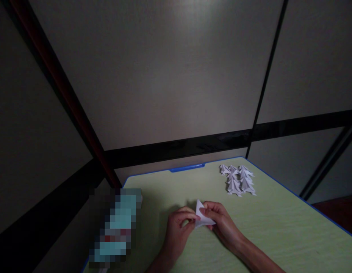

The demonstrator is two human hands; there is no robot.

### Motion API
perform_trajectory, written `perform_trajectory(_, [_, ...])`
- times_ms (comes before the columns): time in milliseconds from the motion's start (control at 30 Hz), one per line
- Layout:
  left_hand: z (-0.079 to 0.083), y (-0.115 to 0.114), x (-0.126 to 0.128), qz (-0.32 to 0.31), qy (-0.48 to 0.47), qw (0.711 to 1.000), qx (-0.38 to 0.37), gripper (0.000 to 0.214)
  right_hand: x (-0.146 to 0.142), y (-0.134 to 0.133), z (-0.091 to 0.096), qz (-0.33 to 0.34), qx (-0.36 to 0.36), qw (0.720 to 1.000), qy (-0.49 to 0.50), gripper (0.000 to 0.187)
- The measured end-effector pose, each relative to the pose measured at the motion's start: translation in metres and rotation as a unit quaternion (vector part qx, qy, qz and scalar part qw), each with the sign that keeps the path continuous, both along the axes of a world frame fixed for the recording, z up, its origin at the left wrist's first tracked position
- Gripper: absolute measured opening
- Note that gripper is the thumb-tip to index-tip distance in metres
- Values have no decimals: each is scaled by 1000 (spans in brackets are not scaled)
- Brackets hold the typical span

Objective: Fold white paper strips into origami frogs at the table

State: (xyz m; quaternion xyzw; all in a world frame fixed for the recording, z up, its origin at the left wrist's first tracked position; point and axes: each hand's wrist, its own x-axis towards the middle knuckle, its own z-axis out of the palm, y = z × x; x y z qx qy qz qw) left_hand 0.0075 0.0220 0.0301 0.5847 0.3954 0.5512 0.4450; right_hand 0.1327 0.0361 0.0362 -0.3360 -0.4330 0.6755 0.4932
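A small piece of folded white paper (203,217), roughly a triangle with its point upward, is held between both hands above the table. My left hand (180,226) pinches its lower left edge between thumb and fingertips. On the other side, my right hand (219,218) grips the paper with the thumb laid across its face; the fingers behind it are partly hidden. Farther back on the right lie several folded white paper figures (234,185), pointed and set close together in rows.
The pale green table (161,189) has a blue rim and a blue handle-like strip (187,167) at its far edge. A pixelated, light-blue item (119,223) is at the left side. Tall panelled doors (176,76) stand right behind the table.
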Motion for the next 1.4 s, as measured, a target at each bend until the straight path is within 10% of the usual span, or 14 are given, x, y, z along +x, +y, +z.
perform_trajectory(600, [-6, 1, 0, 10, 10, 999, -32, 11, 2, 1, 3, -65, 93, 986, -119, 13])
perform_trajectory(867, [-5, -1, 3, -40, -8, 999, -16, 7, 2, 5, -3, -73, -22, 997, 18, 10])
perform_trajectory(1000, [-1, 0, 0, 32, 28, 999, 12, 6, 0, 2, 0, -24, -27, 997, 69, 7])
perform_trajectory(1233, [1, 5, -4, 151, -32, 985, -71, 9, 0, 3, -5, -20, 23, 999, -14, 12])
perform_trajectory(1400, [-6, 9, -5, 127, -65, 988, -62, 13, 7, 3, -1, -42, 183, 976, -108, 20])
